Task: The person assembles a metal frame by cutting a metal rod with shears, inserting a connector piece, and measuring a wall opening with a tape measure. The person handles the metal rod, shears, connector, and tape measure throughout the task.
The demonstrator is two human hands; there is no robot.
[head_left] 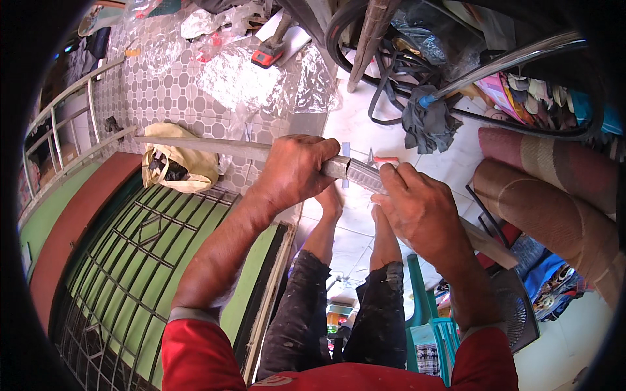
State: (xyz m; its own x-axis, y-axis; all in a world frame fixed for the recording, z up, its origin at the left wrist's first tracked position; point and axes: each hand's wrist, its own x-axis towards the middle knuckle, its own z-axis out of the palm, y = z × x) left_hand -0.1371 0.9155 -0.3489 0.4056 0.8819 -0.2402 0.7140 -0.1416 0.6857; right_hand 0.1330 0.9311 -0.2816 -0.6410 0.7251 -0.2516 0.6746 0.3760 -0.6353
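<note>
Red sleeves sat closest to the lens, both forearms reaching up to a long grey metal bar [355, 171] held level in front of the person, above their bare feet. Left hand [293, 171] was wrapped tight over the bar, fingers curled right round it. Right hand [417, 208] lay along the bar just beside it, fingers mostly closed, pinching what looked like a red-tipped marker [386, 160] against the metal, though I couldn't tell the grip exactly. Bar ran out left over the patterned tile floor [163, 91], past a yellow bag [179, 166]. Below that was a green metal gate [143, 254]. Further up lay crumpled clear plastic [254, 81], a grey rag [427, 124] and black hoses [385, 78]. Rolled rugs [554, 195] sat off right.
</note>
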